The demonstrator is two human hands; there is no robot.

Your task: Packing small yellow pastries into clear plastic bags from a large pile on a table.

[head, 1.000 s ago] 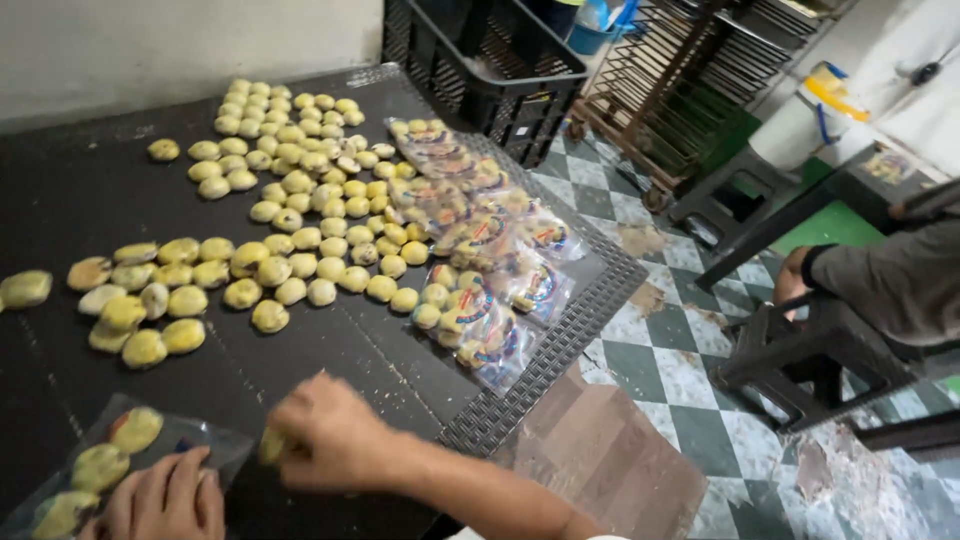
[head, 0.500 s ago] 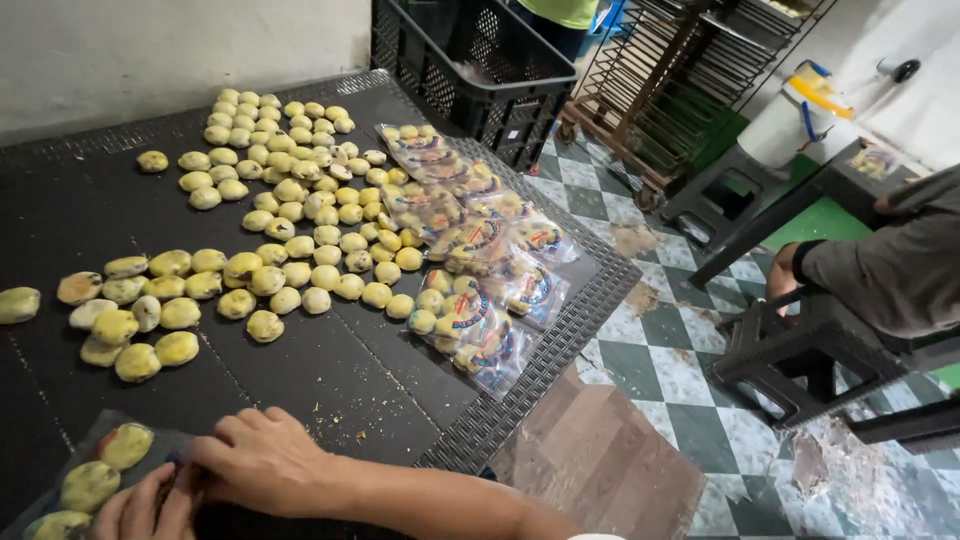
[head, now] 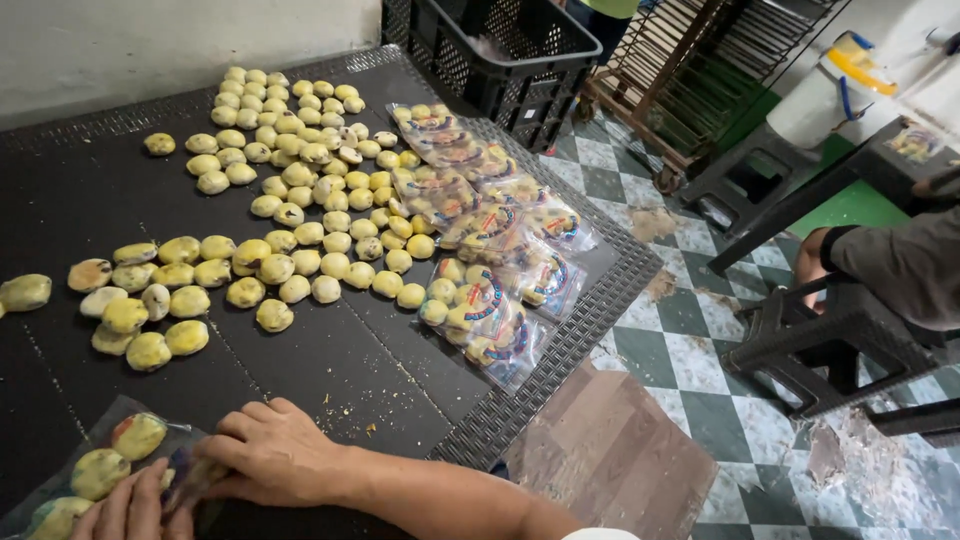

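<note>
So both hands are down at the near edge of the black table (head: 330, 380), working on a clear plastic bag (head: 90, 470) that already has a few yellow pastries inside. The right hand (head: 275, 455) reaches across and lies over the open end of the bag, fingers curled down and pinching at it; pretty sure it's gripping the plastic, though whatever sits under the fingertips is hidden. The left hand (head: 125, 512) is mostly cut off by the bottom of the view. Its fingers rest on the bag right next to the right hand, but I honestly can't tell if it's gripping or just pressing.

Further up the table there's a big spread of loose yellow pastries (head: 300, 190), laid out in rough rows, plus a smaller bunch (head: 150, 300) closer to the left side and one stray at the far left edge. Along the right edge of the table sits a line of filled packets (head: 480, 260), overlapping each other, with colourful printing on them.

A black plastic crate (head: 500, 50) stands at the far corner. Off to the right, over the checkered floor (head: 690, 340), another person's sleeve (head: 900, 265) shows next to dark plastic stools (head: 830, 340).
</note>
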